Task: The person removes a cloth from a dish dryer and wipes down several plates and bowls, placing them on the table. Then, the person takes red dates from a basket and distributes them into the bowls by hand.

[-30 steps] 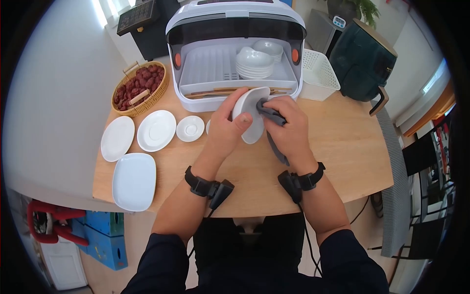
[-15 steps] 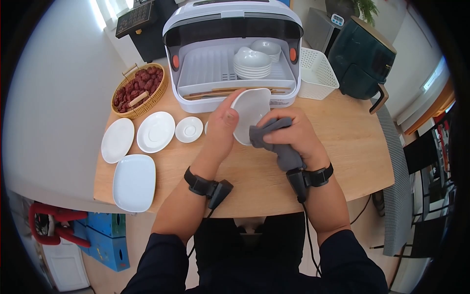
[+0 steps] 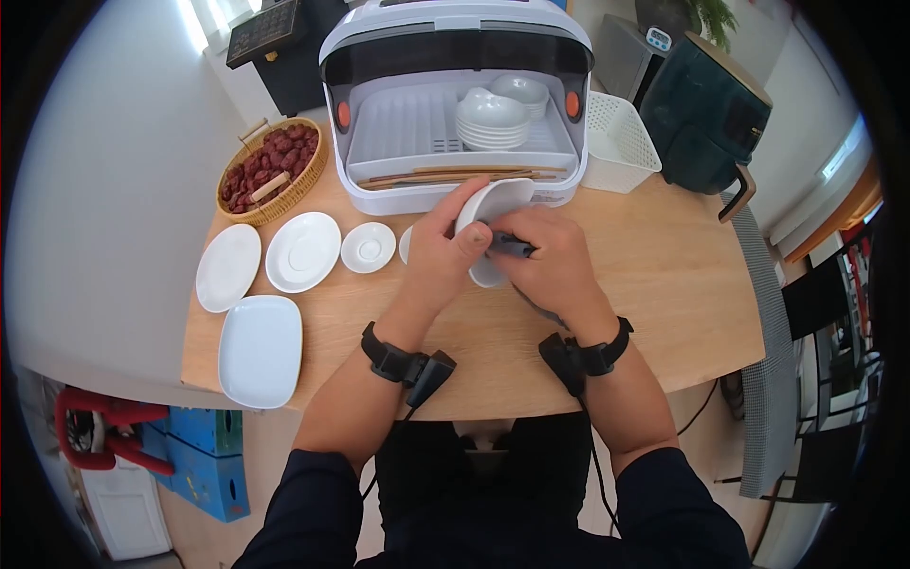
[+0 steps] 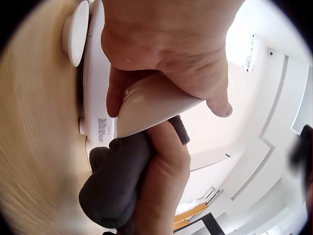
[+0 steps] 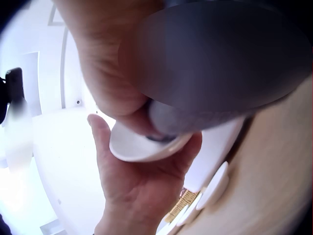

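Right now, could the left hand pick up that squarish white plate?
Probably not as things stand: the left hand is busy holding the white bowl. The squarish white plate lies uncovered on the table, seemingly within reach, so freeing that hand would likely be enough.

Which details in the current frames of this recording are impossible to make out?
- Head view: much of the white bowl's inside, hidden by the right hand.
- Head view: most of the small dish, behind the left hand.
- Right wrist view: the right hand's fingertips, hidden by the blurred gray cloth.
- Left wrist view: the label, its print too small to read.
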{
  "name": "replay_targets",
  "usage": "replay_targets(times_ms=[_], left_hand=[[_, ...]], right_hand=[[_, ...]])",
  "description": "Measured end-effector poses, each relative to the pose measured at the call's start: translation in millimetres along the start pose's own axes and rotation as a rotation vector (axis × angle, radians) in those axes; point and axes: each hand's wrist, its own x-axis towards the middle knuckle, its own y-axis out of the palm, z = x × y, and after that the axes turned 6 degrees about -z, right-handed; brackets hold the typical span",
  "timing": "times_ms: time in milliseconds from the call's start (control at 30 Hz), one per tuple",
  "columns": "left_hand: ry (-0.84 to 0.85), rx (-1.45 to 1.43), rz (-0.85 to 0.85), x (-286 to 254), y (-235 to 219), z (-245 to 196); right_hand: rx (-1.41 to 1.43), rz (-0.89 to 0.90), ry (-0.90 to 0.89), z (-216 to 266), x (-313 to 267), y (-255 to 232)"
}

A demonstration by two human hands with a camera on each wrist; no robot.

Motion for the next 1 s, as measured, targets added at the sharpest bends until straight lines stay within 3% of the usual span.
replay_targets(times_ms=[67, 100, 167, 200, 267, 300, 367, 400, 500, 533, 600, 667, 733, 800, 833, 867, 933, 1000], left_hand=[[0.019, -0.02, -0.011, 1.4, -3.1, 3.8], [0.002, -0.116, -0.014, 3.0, -3.4, 6.4], [-0.01, -0.212, -0.021, 6.3, -2.7, 5.8], [-0.048, -0.297, 0.002, 7.8, -1.9, 2.5], [-0.083, -0.381, 0.019, 8.4, -0.2, 3.0], [-0.069, -0.312, 0.026, 6.2, 2.4, 7.9], [-0.061, -0.248, 0.037, 1.4, 7.4, 8.6], [-0.064, -0.144, 0.068, -0.2, 9.0, 3.9], [-0.09, -0.066, 0.086, -1.4, 2.5, 4.4], [-0.111, -0.095, 0.076, -1.0, -0.4, 5.1], [-0.104, -0.086, 0.013, 2.6, -2.9, 1.4], [-0.092, -0.077, -0.049, 8.0, -4.7, -2.4], [-0.179, -0.432, -0.128, 12.7, -7.0, -5.4], [-0.234, -0.561, -0.111, 13.2, -17.6, -11.1], [-0.29, -0.694, -0.094, 13.8, -21.4, -13.0], [-0.286, -0.696, -0.096, 13.5, -20.7, -12.8], [-0.404, -0.805, -0.072, 10.4, -14.6, -10.2], [-0.41, -0.709, -0.069, 8.1, -7.0, -8.3]], right_hand=[[0.484, 0.318, 0.365, 1.5, 0.2, -10.9], [0.486, 0.319, 0.365, 1.3, 1.1, -16.8], [0.713, 0.33, 0.657, 0.3, 5.4, -25.2], [0.714, 0.332, 0.653, 0.5, 5.6, -21.0], [0.462, -0.154, 0.595, 1.9, 5.0, -5.8], [0.462, -0.153, 0.597, 4.2, 4.5, -2.0], [0.204, -0.225, 0.308, 7.4, 2.6, 1.5], [0.203, -0.225, 0.308, 9.1, 1.7, 2.3], [0.578, 0.012, 0.259, 13.9, -2.4, 4.2], [0.579, 0.014, 0.26, 12.9, -1.9, 0.6], [0.703, 0.392, 0.376, 7.9, 1.5, -11.9], [0.656, 0.459, 0.358, 1.7, 4.2, -23.8], [0.613, 0.522, 0.339, -1.6, 5.9, -28.1], [0.603, 0.121, 0.65, -2.2, 7.0, -28.4], [0.636, -0.005, 0.699, -10.0, 7.2, -26.5], [0.636, -0.002, 0.695, -8.7, 10.0, -26.2], [0.887, -0.154, 0.877, -3.4, 14.8, -25.3], [0.91, -0.185, 0.837, -4.2, 8.5, -11.7]])
